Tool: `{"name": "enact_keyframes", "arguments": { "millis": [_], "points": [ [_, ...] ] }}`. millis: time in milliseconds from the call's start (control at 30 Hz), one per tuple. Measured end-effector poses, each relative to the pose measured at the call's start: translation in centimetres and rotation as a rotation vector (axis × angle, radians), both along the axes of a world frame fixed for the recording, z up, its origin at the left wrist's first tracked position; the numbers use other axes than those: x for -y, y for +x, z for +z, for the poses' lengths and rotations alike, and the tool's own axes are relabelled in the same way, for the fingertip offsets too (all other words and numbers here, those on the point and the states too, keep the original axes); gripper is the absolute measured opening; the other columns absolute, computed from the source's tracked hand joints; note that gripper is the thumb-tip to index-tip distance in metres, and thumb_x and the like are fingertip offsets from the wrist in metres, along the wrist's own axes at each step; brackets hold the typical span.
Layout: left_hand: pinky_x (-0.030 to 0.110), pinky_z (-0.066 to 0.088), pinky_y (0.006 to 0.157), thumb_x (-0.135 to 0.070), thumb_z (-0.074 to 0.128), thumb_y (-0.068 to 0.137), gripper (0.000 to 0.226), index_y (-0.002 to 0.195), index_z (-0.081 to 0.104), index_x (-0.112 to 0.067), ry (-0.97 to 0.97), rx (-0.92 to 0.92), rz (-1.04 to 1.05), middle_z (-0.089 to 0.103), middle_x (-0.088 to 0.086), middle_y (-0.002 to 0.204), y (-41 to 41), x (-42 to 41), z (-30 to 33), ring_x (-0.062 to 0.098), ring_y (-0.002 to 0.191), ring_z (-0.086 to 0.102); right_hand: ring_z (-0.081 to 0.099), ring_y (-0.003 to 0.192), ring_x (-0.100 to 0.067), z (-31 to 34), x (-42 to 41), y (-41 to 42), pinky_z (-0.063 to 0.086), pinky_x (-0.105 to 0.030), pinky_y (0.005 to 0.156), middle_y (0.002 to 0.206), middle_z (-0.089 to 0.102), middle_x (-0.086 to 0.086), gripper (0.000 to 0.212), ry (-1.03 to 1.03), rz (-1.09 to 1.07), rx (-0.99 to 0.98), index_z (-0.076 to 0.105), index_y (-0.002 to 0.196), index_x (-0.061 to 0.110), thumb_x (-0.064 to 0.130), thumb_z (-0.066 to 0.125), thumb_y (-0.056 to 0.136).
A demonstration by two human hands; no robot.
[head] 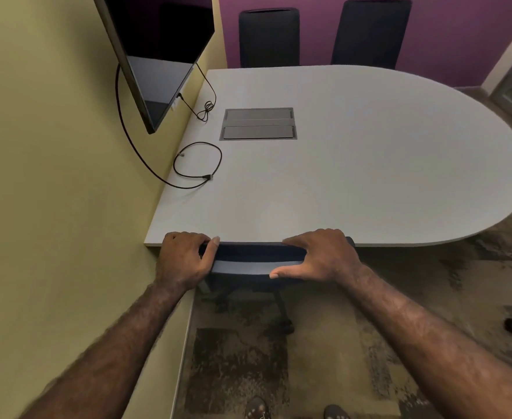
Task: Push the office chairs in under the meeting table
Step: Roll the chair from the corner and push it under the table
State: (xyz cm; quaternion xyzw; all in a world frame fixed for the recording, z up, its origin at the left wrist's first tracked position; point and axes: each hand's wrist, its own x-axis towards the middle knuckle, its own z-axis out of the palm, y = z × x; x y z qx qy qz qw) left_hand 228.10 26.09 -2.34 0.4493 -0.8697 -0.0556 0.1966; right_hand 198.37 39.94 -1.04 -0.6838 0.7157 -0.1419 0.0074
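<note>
Looking down, we see a pale grey meeting table (354,164) with a rounded right end, its straight left end butted against a yellow-green wall (52,176). A dark screen (161,55) hangs on that wall, and black cables (198,164) trail from it onto the tabletop beside a grey hatch (258,124). Patterned carpet (239,364) covers the floor; the far wall is purple. Our left hand (185,261) is clamped around the top of the near office chair (254,257), and our right hand (321,257) lies over it with thumb spread. That chair's backrest touches the table edge, its seat hidden underneath. Two far chairs (269,37) stand close against the opposite edge, only their backs showing.
</note>
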Motion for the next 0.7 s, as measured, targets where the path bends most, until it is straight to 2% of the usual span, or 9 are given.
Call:
{"name": "enact_keyframes", "arguments": {
  "millis": [133,200,267,333,400,500,567,633,700],
  "points": [
    [0.044,0.055,0.087,-0.057,0.04,0.105,0.06,0.091,0.083,-0.018,0.017,0.009,-0.005,0.078,-0.003,0.082,0.1,0.1,0.3,0.015,0.074,0.067,0.076,0.107,-0.013,-0.2,0.2,0.0,0.047,-0.027,0.082,0.118,0.08,0.022,0.104,0.011,0.003,0.03,0.077,0.131,0.043,0.115,0.04,0.065],
    [0.043,0.054,0.086,-0.059,0.038,0.104,0.063,0.092,0.083,-0.017,0.016,0.02,-0.008,0.078,-0.003,0.082,0.1,0.1,0.4,0.015,0.074,0.067,0.075,0.11,-0.013,-0.3,0.4,0.0,0.055,-0.032,0.09,0.12,0.079,0.021,0.106,0.034,-0.001,0.038,0.076,0.133,0.043,0.116,0.039,0.065],
    [0.045,0.054,0.09,-0.063,0.035,0.103,0.067,0.096,0.084,-0.018,0.036,0.03,-0.017,0.079,-0.003,0.086,-0.1,0.0,0.5,0.016,0.078,0.069,0.075,0.112,-0.014,-0.4,0.2,0.0,0.056,-0.036,0.096,0.123,0.079,0.02,0.108,0.054,-0.009,0.029,0.074,0.136,0.042,0.116,0.038,0.066],
    [0.046,0.05,0.099,-0.07,0.032,0.1,0.072,0.105,0.083,-0.02,0.072,0.058,-0.01,0.08,-0.003,0.095,0.0,0.1,0.6,0.017,0.088,0.071,0.074,0.113,-0.014,-0.5,0.2,0.1,0.055,-0.035,0.094,0.124,0.078,0.02,0.108,0.064,-0.007,0.025,0.073,0.138,0.041,0.115,0.039,0.067],
    [0.046,0.045,0.106,-0.077,0.028,0.098,0.078,0.113,0.081,-0.021,0.101,0.102,-0.019,0.08,-0.004,0.105,0.1,0.2,0.7,0.018,0.098,0.071,0.074,0.114,-0.013,-0.3,0.2,0.1,0.051,-0.03,0.086,0.125,0.078,0.02,0.107,0.063,-0.013,0.038,0.072,0.138,0.042,0.115,0.039,0.067],
    [0.047,0.049,0.105,-0.087,0.021,0.093,0.092,0.118,0.079,-0.021,0.129,0.116,-0.069,0.08,-0.003,0.11,-0.7,0.0,1.2,0.018,0.1,0.071,0.072,0.116,-0.012,0.0,-0.4,0.1,0.042,-0.03,0.079,0.126,0.077,0.022,0.105,0.034,-0.043,0.045,0.072,0.137,0.044,0.114,0.039,0.068],
    [0.048,0.054,0.104,-0.09,0.023,0.091,0.095,0.122,0.079,-0.019,0.14,0.106,-0.1,0.08,0.0,0.115,-2.3,-0.6,1.8,0.02,0.104,0.073,0.071,0.118,-0.011,0.2,-1.2,-0.2,0.047,-0.032,0.082,0.128,0.076,0.022,0.102,0.048,-0.072,0.058,0.071,0.139,0.044,0.112,0.039,0.071],
    [0.049,0.053,0.107,-0.088,0.025,0.092,0.095,0.125,0.078,-0.017,0.155,0.111,-0.116,0.079,0.001,0.121,-4.1,-1.4,2.2,0.021,0.111,0.072,0.071,0.118,-0.011,0.0,-1.5,-0.2,0.056,-0.036,0.092,0.129,0.076,0.019,0.099,0.06,-0.082,0.097,0.071,0.14,0.04,0.109,0.04,0.077],
    [0.047,0.052,0.108,-0.086,0.026,0.093,0.093,0.125,0.078,-0.016,0.16,0.104,-0.132,0.078,0.002,0.124,-5.9,-2.2,2.7,0.022,0.115,0.072,0.072,0.113,-0.011,0.1,-1.9,-0.4,0.056,-0.036,0.096,0.127,0.078,0.017,0.092,0.043,-0.103,0.118,0.073,0.138,0.037,0.104,0.041,0.083]
  ]
}}
